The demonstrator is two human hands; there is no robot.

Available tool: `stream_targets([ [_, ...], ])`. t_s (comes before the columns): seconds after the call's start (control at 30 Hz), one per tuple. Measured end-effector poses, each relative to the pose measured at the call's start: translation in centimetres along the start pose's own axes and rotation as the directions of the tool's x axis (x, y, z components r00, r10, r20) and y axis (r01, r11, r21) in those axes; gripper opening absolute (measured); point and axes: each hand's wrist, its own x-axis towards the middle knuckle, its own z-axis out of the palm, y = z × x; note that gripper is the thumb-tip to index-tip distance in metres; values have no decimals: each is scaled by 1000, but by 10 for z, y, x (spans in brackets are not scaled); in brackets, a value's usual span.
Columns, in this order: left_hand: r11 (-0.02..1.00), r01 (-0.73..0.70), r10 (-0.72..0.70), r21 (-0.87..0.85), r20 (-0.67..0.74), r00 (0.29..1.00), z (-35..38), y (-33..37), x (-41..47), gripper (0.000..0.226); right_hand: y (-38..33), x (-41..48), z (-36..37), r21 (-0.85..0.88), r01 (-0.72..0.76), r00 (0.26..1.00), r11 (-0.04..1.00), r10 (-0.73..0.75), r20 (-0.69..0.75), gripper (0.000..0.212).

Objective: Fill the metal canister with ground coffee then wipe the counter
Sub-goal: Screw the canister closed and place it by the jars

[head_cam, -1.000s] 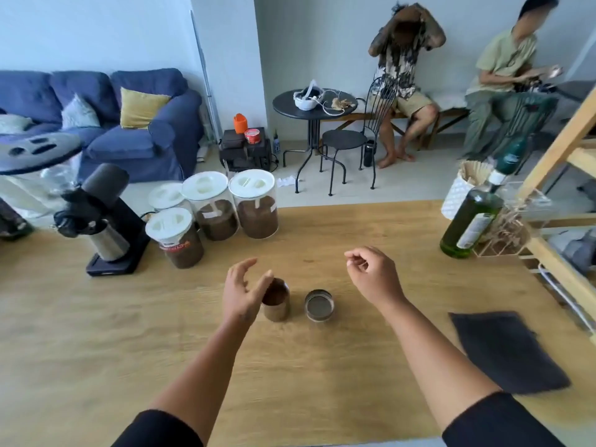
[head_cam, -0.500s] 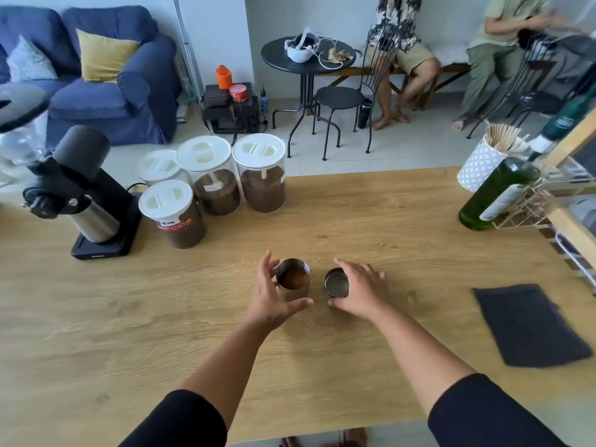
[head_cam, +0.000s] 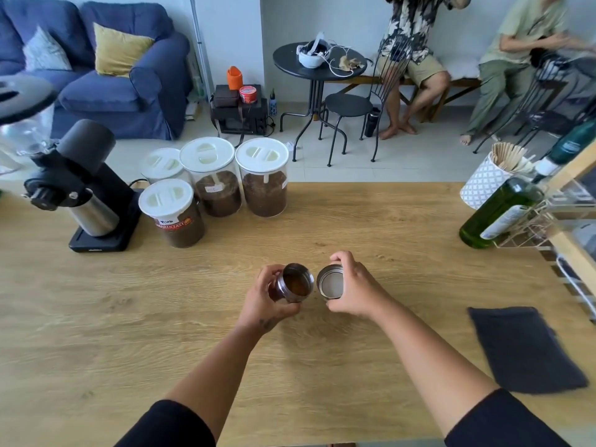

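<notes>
Metal canister, tilted so that its open mouth faces me and brown grounds show inside, held over the middle of the wooden desk by my left hand, whose fingers and thumb curl round its wall. Just beside it, my right hand grips the round metal lid by its rim, hollow side up, a narrow gap between the two. At the back left stand four white-lidded jars and a black grinder; a dark cloth lies flat near the right edge.
</notes>
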Motion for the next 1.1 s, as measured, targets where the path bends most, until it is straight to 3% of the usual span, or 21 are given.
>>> stream_targets([
  [0.23, 994, -87, 90, -68, 45, 995, -7, 15, -6, 78, -22, 4, -21, -74, 16, 996, 997, -9, 88, 82],
  [0.33, 960, 22, -4, -278, 65, 998, -8, 19, -11, 78, -30, 2, -33, -155, 35, 996, 987, -23, 83, 90],
  [0.43, 858, 123, -71, -499, 122, 990, -11, 26, -17, 79, -32, -2, -44, -168, 19, 999, 986, -12, 42, 87],
  [0.57, 765, 170, -67, -621, 186, 980, -8, 41, -22, 75, -39, -5, -49, -184, 39, 998, 982, -28, 60, 86],
  [0.77, 693, 265, -113, -670, 261, 959, -7, 53, -22, 63, -48, -10, -59, -61, 125, 992, 990, -123, 37, 99],
  [0.87, 680, 291, -131, -673, 279, 951, -9, 55, -21, 66, -50, -16, -63, 102, 116, 993, 988, -118, 20, 106],
  [1.03, 658, 337, -168, -673, 305, 938, -8, 58, -23, 71, -54, -26, -65, 306, 150, 989, 940, -148, -31, 78],
  [1.1, 660, 354, -186, -662, 313, 931, -6, 62, -24, 67, -57, -27, -63, 336, 162, 987, 928, -158, -39, 77],
])
